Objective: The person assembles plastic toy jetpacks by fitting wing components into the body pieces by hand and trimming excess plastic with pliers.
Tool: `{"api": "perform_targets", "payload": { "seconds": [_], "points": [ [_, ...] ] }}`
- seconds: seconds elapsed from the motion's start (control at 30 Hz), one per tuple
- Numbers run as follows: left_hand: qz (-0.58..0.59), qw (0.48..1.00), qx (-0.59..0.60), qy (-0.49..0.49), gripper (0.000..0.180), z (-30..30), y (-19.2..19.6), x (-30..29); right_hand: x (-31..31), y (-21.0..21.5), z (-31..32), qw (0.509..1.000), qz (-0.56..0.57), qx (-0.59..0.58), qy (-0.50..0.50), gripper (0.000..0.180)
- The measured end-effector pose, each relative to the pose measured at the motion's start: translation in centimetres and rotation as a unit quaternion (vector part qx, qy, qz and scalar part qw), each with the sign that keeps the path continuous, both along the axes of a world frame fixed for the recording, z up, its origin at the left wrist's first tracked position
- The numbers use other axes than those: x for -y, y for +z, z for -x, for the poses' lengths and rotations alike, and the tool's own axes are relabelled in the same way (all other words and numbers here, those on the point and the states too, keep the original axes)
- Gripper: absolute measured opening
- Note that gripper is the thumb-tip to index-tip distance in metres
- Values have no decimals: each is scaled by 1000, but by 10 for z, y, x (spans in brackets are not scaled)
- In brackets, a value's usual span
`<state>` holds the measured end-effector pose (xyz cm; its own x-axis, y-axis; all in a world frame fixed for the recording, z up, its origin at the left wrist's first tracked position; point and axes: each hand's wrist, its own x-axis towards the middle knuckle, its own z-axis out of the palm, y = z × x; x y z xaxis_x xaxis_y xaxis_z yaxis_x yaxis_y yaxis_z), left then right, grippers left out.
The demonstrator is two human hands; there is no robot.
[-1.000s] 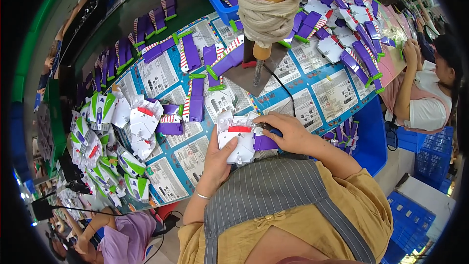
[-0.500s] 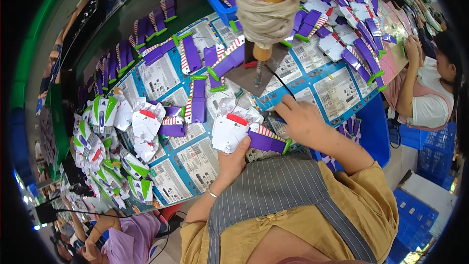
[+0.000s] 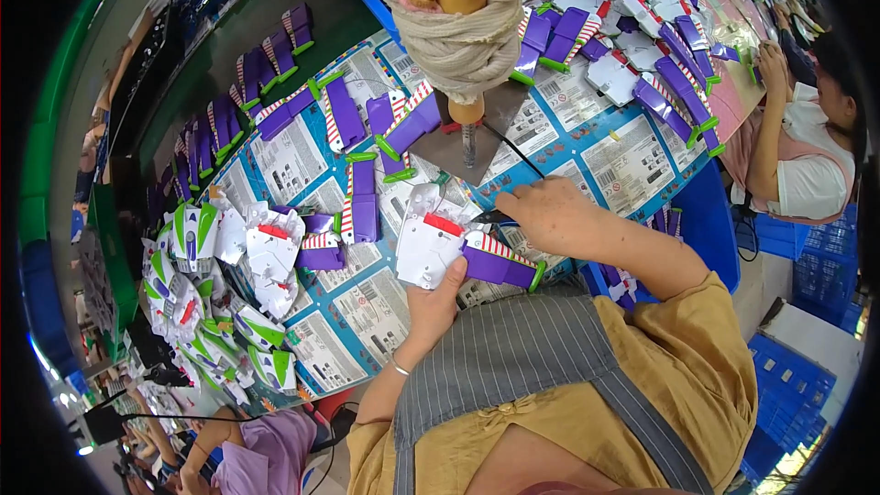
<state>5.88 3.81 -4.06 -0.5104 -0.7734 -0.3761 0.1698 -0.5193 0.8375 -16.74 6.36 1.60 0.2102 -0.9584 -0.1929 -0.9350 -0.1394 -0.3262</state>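
Note:
My left hand (image 3: 434, 304) grips a white plastic toy shell (image 3: 423, 252) by its lower right side, thumb on top. A red strip lies across the shell. From its right side sticks out a purple wing (image 3: 495, 268) with red-and-white stripes and a green tip. My right hand (image 3: 557, 215) is closed around a dark slender tool (image 3: 493, 217), whose end reaches the shell's upper right edge by the wing joint. What kind of tool it is does not show clearly. A black cord (image 3: 515, 148) runs up from that hand toward the upright metal shaft (image 3: 469, 145).
Above the work hangs a thick cloth-wrapped post (image 3: 454, 46). White-and-green shells (image 3: 194, 234) are heaped at left. Purple wings (image 3: 344, 115) lie across the printed tabletop (image 3: 344, 307). More assembled parts (image 3: 610, 78) lie far right. A blue bin (image 3: 710, 220) stands at right; co-workers sit on both sides.
My right hand has lowered and turned slightly, bringing the dark tool to the shell's edge. The view has shifted a little. My left hand keeps its hold on the shell.

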Motion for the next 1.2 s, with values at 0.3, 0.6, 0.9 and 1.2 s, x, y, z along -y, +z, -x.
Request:
{"api": "perform_targets", "payload": {
  "seconds": [0.3, 0.6, 0.9, 1.2],
  "points": [
    [-31, 999, 19, 8, 51, 20, 18, 31, 34, -10, 18, 981, 108, -131, 89, 12],
    [-143, 988, -48, 10, 48, 33, 21, 55, 43, -20, 30, 999, 19, 6, -29, 17],
    [-88, 995, -49, 14, 47, 47, 38, 57, 42, -23, 34, 994, 5, 65, -92, 22],
    [-53, 997, -38, 34, 45, 52, 41, 52, 42, -20, 33, 994, 2, 56, -92, 20]
  ]
}}
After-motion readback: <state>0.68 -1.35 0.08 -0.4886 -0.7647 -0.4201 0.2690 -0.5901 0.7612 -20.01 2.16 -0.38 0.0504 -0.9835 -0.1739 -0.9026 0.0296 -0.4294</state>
